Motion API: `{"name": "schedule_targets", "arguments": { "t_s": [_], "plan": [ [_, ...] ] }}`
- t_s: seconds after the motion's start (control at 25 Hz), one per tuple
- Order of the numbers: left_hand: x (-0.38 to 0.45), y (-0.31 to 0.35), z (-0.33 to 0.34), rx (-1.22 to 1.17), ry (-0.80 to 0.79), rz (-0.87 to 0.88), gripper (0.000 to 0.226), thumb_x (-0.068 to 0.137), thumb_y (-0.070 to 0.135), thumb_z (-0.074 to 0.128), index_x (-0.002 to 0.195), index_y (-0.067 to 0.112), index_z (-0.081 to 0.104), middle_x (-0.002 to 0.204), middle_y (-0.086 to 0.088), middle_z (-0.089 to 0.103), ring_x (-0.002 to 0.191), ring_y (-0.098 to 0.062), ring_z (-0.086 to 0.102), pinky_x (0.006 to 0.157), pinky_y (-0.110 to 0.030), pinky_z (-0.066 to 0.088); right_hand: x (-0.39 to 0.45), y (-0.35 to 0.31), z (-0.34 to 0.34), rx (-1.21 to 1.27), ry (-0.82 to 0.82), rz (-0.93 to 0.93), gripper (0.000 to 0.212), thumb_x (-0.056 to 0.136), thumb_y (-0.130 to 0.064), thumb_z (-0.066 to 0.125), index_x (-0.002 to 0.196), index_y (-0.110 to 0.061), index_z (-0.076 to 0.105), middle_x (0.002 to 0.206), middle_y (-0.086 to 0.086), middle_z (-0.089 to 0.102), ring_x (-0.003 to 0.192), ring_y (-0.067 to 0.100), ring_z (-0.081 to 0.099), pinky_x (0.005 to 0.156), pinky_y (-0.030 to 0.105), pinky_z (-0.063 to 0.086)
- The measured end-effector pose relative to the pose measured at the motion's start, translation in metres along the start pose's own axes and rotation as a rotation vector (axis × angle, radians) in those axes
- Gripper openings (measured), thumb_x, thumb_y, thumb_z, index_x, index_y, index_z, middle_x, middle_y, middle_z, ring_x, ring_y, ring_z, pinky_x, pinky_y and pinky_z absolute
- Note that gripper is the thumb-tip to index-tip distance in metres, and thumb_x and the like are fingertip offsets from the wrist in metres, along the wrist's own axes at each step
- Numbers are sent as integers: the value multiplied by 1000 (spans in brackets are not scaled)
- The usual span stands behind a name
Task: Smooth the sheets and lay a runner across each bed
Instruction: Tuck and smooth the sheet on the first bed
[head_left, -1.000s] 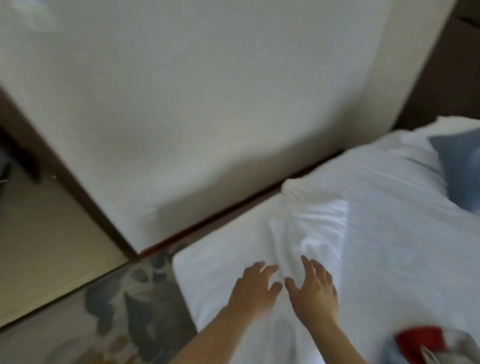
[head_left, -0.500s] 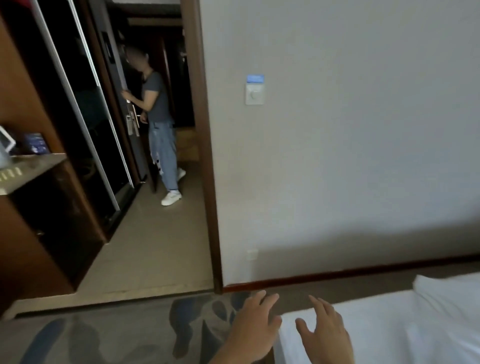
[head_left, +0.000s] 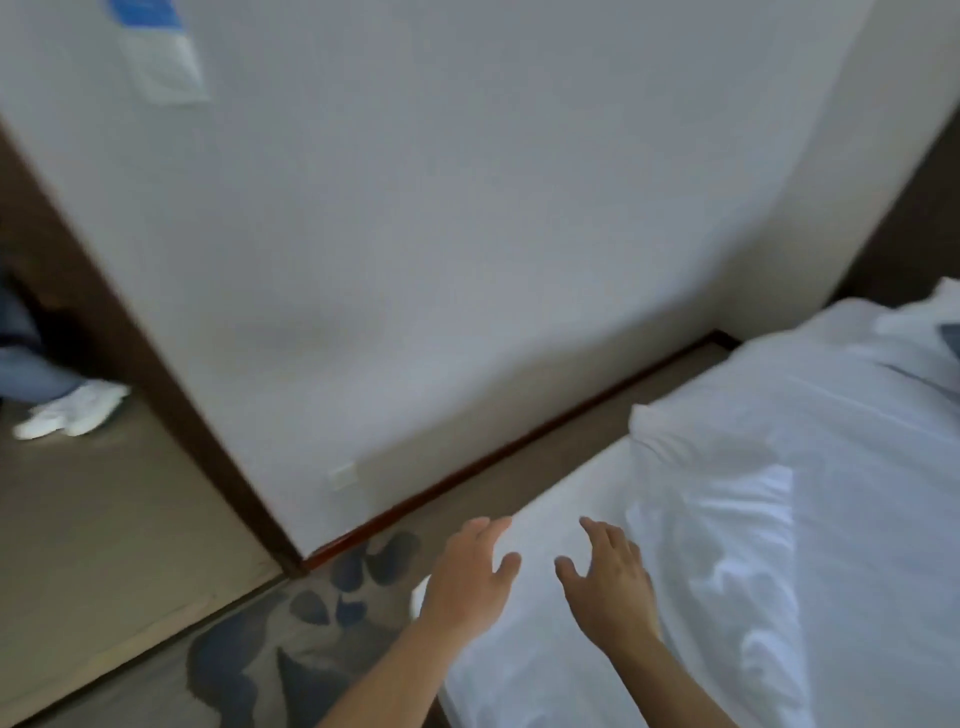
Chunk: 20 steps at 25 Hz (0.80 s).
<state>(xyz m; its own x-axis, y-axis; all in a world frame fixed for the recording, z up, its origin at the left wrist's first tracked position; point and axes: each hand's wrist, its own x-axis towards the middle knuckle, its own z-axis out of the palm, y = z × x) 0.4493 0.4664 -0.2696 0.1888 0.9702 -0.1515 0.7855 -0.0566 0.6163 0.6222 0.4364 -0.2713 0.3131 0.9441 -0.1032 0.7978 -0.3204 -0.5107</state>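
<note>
Only one view for you: head cam, wide-angle, worn on the person's head, looking fwd and down. It's tilted, so the wall and baseboard run diagonal across frame. Close range: both forearms enter from the bottom edge, left hand and right hand low centre. Bed corner fills the lower right, patterned carpet lower left, doorway edge at far left. Picture is motion-blurred. No 2nd view, so no overlap to report.
</note>
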Motion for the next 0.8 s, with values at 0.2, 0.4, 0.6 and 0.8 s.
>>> {"name": "schedule_targets", "arguments": {
  "t_s": [0.2,0.4,0.6,0.8],
  "plan": [
    [75,57,102,-7,-199,76,48,99,47,46,146,39,39,153,13,37,139,-10,36,109,-28,33,46,95,-1,13,15,214,61,94,-46,51,149,-24,35,152,-5,38,139,19,34,114,40,33],
    [143,88,199,27,-330,181,49,98,45,52,144,31,43,147,7,46,132,-16,47,101,-29,42,83,167,38,-7,19,382,60,95,-46,50,148,-24,33,152,-3,38,140,20,32,114,41,31],
    [240,77,290,141,-328,264,56,97,39,55,148,23,36,155,-8,36,139,-29,37,108,-43,40,148,229,88,-81,125,491,68,92,-45,55,151,-25,28,159,2,25,146,25,20,118,47,25],
    [313,90,343,130,-345,367,74,92,48,59,151,18,25,150,-14,37,134,-36,40,105,-49,42,201,261,117,-170,202,517,83,88,-45,62,154,-34,14,164,2,11,150,28,9,120,58,17]
  ]
}}
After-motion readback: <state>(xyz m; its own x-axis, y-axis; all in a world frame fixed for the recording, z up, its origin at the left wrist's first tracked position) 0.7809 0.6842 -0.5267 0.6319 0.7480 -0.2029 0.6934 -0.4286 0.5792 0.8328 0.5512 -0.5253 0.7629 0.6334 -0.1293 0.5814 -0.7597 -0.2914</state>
